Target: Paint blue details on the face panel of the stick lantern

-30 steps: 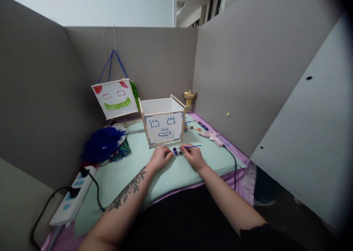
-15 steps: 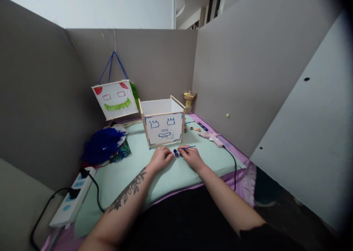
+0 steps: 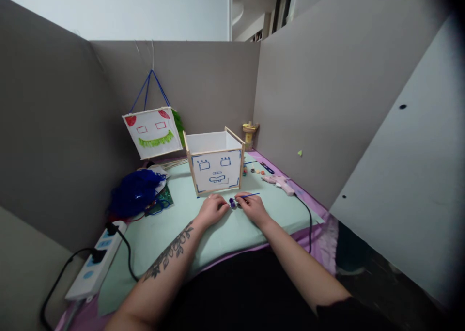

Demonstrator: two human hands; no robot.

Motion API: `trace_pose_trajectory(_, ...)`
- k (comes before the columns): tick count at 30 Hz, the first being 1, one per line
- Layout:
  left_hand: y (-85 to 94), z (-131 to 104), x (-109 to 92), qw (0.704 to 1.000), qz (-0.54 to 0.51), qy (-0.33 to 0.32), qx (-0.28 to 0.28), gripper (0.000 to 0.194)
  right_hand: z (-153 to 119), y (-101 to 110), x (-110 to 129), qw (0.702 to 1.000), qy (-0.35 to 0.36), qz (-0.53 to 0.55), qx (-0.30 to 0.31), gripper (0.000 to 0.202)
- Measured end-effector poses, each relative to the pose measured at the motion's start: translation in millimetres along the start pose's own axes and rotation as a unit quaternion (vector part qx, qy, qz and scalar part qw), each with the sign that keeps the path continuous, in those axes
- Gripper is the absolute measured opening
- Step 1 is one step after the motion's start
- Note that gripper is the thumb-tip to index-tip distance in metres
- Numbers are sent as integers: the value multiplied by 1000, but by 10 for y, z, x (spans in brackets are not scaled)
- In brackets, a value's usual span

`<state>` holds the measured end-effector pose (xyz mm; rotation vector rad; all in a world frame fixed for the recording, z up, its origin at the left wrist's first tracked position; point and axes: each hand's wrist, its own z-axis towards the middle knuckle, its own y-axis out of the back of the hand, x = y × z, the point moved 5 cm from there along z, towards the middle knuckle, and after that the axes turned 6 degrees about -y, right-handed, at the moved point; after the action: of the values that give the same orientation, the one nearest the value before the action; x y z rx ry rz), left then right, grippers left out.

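Observation:
My right hand (image 3: pixel 251 209) pinches a thin paintbrush (image 3: pixel 252 195) with a blue handle. Its tip end, hidden by my fingers, is beside a small open pot of purple paint (image 3: pixel 232 203). From the other side, the curled fingers and thumb of my left hand (image 3: pixel 212 209) steady that pot on the pale green sheet. Just beyond my hands stands an open-topped white box (image 3: pixel 217 174) with wooden stick edges. A face is drawn in blue on its front, with eyes, a nose and a mouth.
A decorated box (image 3: pixel 154 133) hangs on blue cords at back left. Blue yarn (image 3: pixel 136 193) and a power strip (image 3: pixel 97 260) lie left. A pink glue gun (image 3: pixel 279 183), a cutter knife (image 3: pixel 268 167) and small paint pots (image 3: pixel 257 171) lie right. Grey panels (image 3: pixel 327 88) enclose the table.
The view has shifted very slightly. Both hands stay around the purple pot, and the brush handle's angle has changed only a little.

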<state>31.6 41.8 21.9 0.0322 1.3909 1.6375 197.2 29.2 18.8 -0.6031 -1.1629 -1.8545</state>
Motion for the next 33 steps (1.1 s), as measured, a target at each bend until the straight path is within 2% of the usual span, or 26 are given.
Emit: trace_pose_trajectory(33, -2, 0, 8, 1000, 4, 5, 2, 25, -15, 0, 51, 999, 27, -28, -3, 22)
